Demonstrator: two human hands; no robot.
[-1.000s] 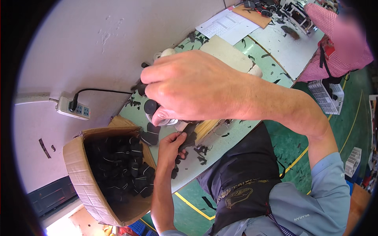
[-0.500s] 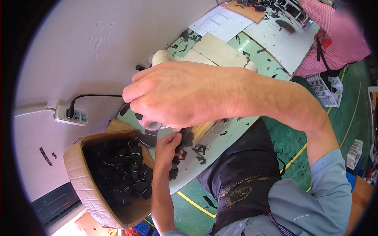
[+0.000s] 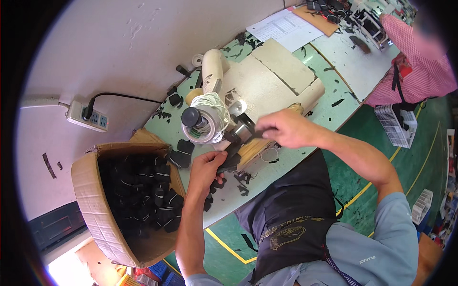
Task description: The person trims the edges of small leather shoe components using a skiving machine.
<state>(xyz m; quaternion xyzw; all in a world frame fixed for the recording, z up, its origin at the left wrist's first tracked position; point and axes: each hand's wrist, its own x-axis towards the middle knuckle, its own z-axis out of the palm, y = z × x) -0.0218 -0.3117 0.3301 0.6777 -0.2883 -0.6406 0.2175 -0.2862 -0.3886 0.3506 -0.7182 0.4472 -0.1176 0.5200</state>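
Black piece (image 3: pixel 232 162), one, at the lower left end of the white machine (image 3: pixel 267 76); we cannot make out where its far end stops. Lettering: gold on the dark apron (image 3: pixel 310 198); table on the paper sheet (image 3: pixel 286 31), too small for us to read. Grip: left hand (image 3: pixel 205 172), thumb and fingers closed on the piece; right hand (image 3: pixel 288 128), blurred, fingers curled, contents we cannot tell.

Pale green desk (image 3: pixel 226 204), cream machine (image 3: pixel 275 83), white paper sheets (image 3: pixel 282 31), brown board (image 3: pixel 316 20), dark pieces (image 3: pixel 181 154), scattered black scraps (image 3: pixel 243 191).
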